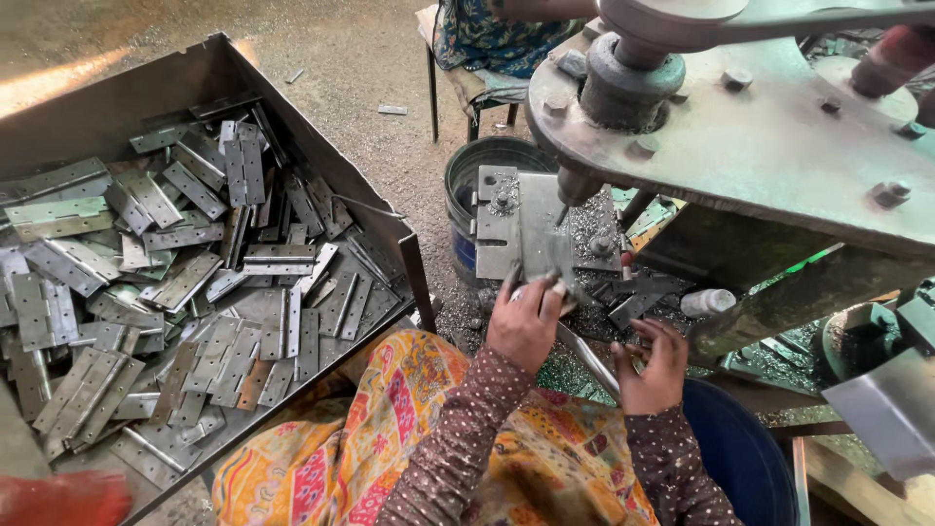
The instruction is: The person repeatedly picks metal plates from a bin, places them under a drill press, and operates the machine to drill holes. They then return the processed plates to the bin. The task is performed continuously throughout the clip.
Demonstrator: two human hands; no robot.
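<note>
Left hand [524,326] pinching near edge of flat grey steel hinge plate [543,234], long axis running away, under drill bit [562,212]; right hand [654,365] curled beside, grip unclear.

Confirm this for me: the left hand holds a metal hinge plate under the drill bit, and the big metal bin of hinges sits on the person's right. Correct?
Not quite. The head view shows the bin of hinges on the person's left, not right. The rest stands: the left hand holds the hinge plate under the drill bit.
</note>
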